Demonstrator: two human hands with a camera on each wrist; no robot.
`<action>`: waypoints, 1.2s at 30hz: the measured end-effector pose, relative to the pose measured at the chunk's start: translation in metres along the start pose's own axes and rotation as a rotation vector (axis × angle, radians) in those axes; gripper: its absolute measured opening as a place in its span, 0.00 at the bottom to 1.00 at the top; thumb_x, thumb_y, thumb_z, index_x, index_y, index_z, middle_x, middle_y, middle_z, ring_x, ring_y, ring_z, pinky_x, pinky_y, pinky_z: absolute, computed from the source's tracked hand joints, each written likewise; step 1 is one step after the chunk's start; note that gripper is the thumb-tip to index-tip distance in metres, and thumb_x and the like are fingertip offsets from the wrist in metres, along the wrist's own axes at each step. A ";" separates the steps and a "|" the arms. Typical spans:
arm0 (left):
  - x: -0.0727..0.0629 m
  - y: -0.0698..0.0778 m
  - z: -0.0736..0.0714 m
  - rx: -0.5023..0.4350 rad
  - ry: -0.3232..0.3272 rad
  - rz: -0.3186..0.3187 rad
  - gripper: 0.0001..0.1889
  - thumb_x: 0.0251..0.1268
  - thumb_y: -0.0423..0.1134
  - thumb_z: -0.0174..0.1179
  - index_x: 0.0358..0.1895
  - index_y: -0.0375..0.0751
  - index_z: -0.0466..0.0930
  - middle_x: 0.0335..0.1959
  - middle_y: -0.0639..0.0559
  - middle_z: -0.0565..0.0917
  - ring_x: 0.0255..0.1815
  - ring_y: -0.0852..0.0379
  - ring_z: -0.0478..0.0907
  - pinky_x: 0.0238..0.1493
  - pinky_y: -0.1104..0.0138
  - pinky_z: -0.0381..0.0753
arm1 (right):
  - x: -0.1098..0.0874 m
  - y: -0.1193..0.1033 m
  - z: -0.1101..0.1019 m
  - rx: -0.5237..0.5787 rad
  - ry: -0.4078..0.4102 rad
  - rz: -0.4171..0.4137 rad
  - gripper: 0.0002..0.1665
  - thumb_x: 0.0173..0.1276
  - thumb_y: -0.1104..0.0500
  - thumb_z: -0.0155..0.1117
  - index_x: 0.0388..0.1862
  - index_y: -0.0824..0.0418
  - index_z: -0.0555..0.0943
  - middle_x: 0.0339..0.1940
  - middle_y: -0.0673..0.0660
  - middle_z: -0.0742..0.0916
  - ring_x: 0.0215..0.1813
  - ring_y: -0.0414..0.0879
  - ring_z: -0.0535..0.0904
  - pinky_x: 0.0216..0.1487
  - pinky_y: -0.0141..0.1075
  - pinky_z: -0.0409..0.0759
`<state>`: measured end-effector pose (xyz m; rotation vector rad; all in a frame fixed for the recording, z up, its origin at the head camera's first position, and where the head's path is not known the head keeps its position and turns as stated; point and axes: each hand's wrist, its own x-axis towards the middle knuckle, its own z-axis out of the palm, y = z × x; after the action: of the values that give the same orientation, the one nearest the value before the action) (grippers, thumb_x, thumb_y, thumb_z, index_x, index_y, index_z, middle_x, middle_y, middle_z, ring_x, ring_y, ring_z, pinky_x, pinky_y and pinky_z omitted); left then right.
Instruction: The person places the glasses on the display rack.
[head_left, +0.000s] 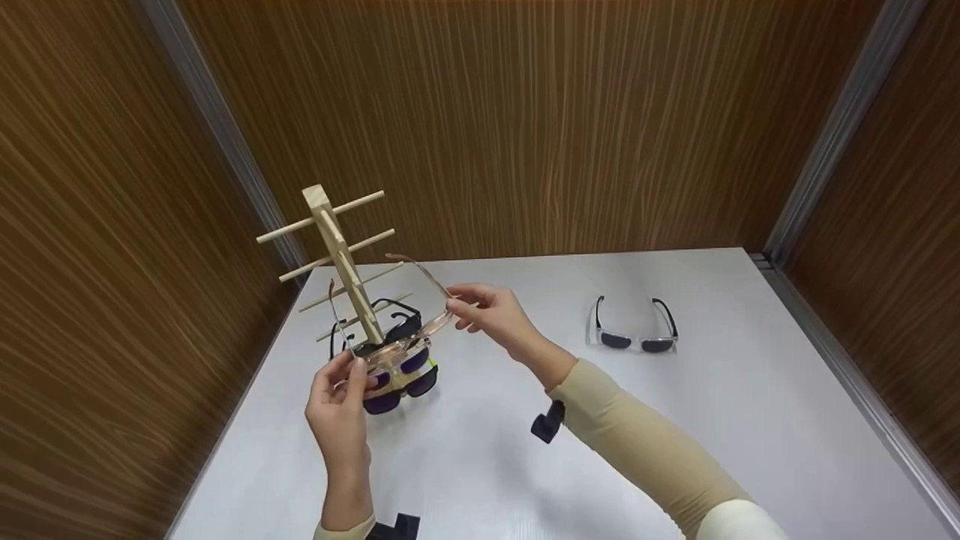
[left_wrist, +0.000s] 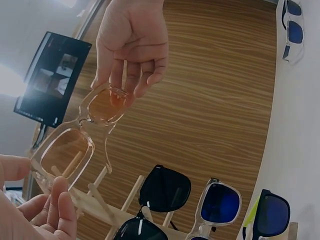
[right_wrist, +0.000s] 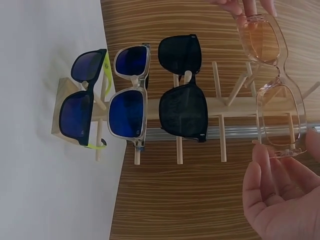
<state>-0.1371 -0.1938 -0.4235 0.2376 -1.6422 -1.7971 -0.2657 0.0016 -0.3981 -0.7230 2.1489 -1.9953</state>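
Note:
Sunglasses with a clear peach frame and orange-tinted lenses (right_wrist: pixel 282 115) are held by both hands, one at each end of the front. My left hand (head_left: pixel 337 405) pinches the left end; my right hand (head_left: pixel 491 315) pinches the right end near the hinge. The temples are unfolded and point away from me, toward a wooden display stand (head_left: pixel 341 259) with crosswise pegs. Lower on the stand sit black sunglasses (right_wrist: pixel 183 111), a clear-framed pair with blue lenses (right_wrist: pixel 126 113), and a black pair with yellow-green temples (right_wrist: pixel 76 117). The peach pair is in front of the stand's pegs.
Another pair of sunglasses (head_left: pixel 636 343), with a clear front and black temples, lies unfolded on the white table (head_left: pixel 750 420) to the right. Wood-grain panels (head_left: pixel 525 127) enclose the back and sides. A dark screen (left_wrist: pixel 52 80) shows in the left wrist view.

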 end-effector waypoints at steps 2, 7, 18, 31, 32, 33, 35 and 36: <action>0.004 0.000 -0.001 0.015 0.012 -0.010 0.17 0.64 0.36 0.59 0.52 0.29 0.74 0.39 0.43 0.77 0.29 0.54 0.79 0.32 0.70 0.80 | 0.004 0.000 0.003 0.000 -0.005 0.001 0.23 0.66 0.54 0.62 0.56 0.65 0.77 0.39 0.55 0.84 0.34 0.49 0.82 0.36 0.37 0.79; 0.014 0.001 -0.005 0.034 0.038 -0.019 0.16 0.65 0.37 0.58 0.51 0.31 0.75 0.39 0.43 0.78 0.29 0.55 0.79 0.32 0.69 0.80 | 0.013 -0.001 0.011 -0.013 -0.007 0.019 0.23 0.65 0.53 0.62 0.55 0.63 0.78 0.37 0.55 0.83 0.33 0.48 0.81 0.35 0.35 0.79; 0.037 0.001 -0.009 0.035 0.079 -0.028 0.18 0.63 0.42 0.60 0.50 0.33 0.78 0.36 0.41 0.79 0.28 0.56 0.78 0.29 0.70 0.79 | 0.029 -0.008 0.027 -0.046 0.015 0.071 0.23 0.66 0.50 0.61 0.54 0.63 0.79 0.37 0.57 0.84 0.32 0.48 0.81 0.37 0.40 0.80; 0.056 -0.008 -0.014 0.050 0.107 -0.025 0.16 0.64 0.44 0.59 0.46 0.33 0.78 0.34 0.47 0.78 0.26 0.57 0.78 0.28 0.70 0.79 | 0.048 -0.011 0.041 -0.062 0.017 0.166 0.21 0.67 0.51 0.60 0.53 0.62 0.79 0.38 0.60 0.85 0.38 0.58 0.81 0.33 0.36 0.79; 0.057 -0.009 -0.014 0.051 0.107 -0.026 0.16 0.64 0.44 0.59 0.46 0.34 0.78 0.34 0.47 0.78 0.26 0.57 0.78 0.28 0.70 0.79 | 0.049 -0.012 0.042 -0.065 0.019 0.170 0.21 0.67 0.51 0.60 0.54 0.62 0.79 0.37 0.60 0.84 0.39 0.60 0.81 0.33 0.35 0.79; 0.059 -0.010 -0.014 0.050 0.107 -0.028 0.16 0.64 0.44 0.59 0.45 0.34 0.78 0.34 0.47 0.78 0.26 0.57 0.79 0.28 0.70 0.79 | 0.051 -0.012 0.043 -0.068 0.020 0.174 0.22 0.67 0.50 0.59 0.54 0.62 0.78 0.37 0.59 0.84 0.41 0.62 0.80 0.33 0.35 0.79; 0.060 -0.011 -0.014 0.045 0.109 -0.035 0.16 0.64 0.44 0.59 0.46 0.33 0.78 0.33 0.47 0.78 0.26 0.57 0.79 0.27 0.70 0.79 | 0.053 -0.011 0.043 -0.071 0.023 0.181 0.22 0.67 0.50 0.59 0.55 0.62 0.78 0.37 0.58 0.84 0.38 0.58 0.81 0.33 0.34 0.79; 0.061 -0.012 -0.014 0.044 0.110 -0.040 0.16 0.64 0.44 0.59 0.46 0.33 0.78 0.33 0.48 0.78 0.26 0.56 0.79 0.27 0.70 0.79 | 0.054 -0.011 0.044 -0.069 0.022 0.185 0.23 0.68 0.50 0.59 0.55 0.62 0.78 0.38 0.59 0.84 0.38 0.58 0.81 0.35 0.36 0.80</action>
<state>-0.1794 -0.2409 -0.4187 0.3848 -1.6107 -1.7467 -0.2926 -0.0609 -0.3810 -0.4926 2.2170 -1.8526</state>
